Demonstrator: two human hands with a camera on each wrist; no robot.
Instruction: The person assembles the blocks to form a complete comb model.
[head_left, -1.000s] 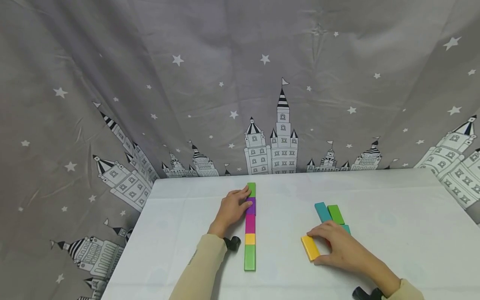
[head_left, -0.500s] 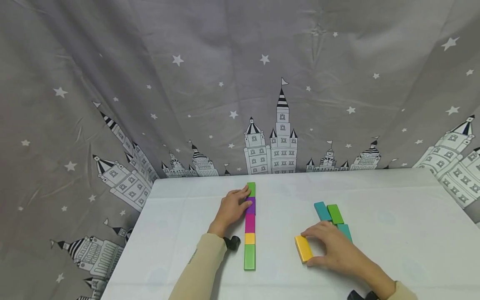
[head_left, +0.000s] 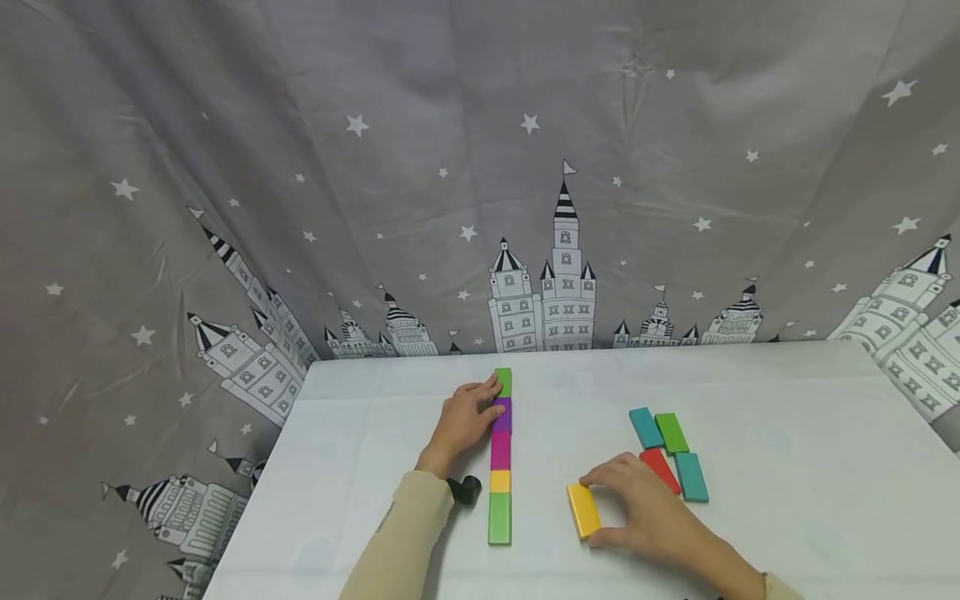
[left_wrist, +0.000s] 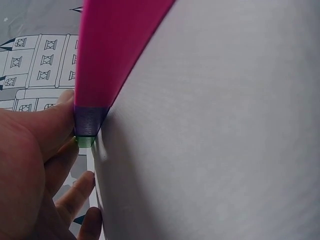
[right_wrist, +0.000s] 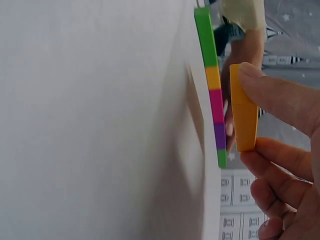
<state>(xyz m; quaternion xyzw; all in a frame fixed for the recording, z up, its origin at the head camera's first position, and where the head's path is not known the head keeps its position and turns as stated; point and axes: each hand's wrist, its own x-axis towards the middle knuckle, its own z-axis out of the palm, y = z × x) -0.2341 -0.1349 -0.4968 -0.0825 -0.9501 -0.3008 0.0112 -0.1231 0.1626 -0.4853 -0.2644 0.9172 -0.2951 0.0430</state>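
Observation:
A straight row of coloured blocks runs front to back in the head view: light green [head_left: 499, 518] nearest, then a short yellow one, magenta [head_left: 500, 450], purple [head_left: 504, 423] and green [head_left: 506, 379] at the far end. My left hand [head_left: 459, 423] lies along the row's left side, its thumb touching the purple block and a fingertip right at the far green one. Right of the row, my right hand [head_left: 651, 510] pinches a yellow block [head_left: 583, 512] by its two ends, thumb at the near end. The right wrist view shows this yellow block [right_wrist: 245, 120] raised off the white tabletop.
Behind my right hand lie a red block [head_left: 662, 472], two teal blocks [head_left: 691, 477] and a green block [head_left: 671, 432], loosely grouped. The white tabletop [head_left: 810, 433] ends at a grey curtain [head_left: 420, 200] printed with castles and stars.
My right hand has carried the yellow block leftward and a little nearer, away from the loose group, uncovering the red block and more of a teal one. The left hand has stayed in place.

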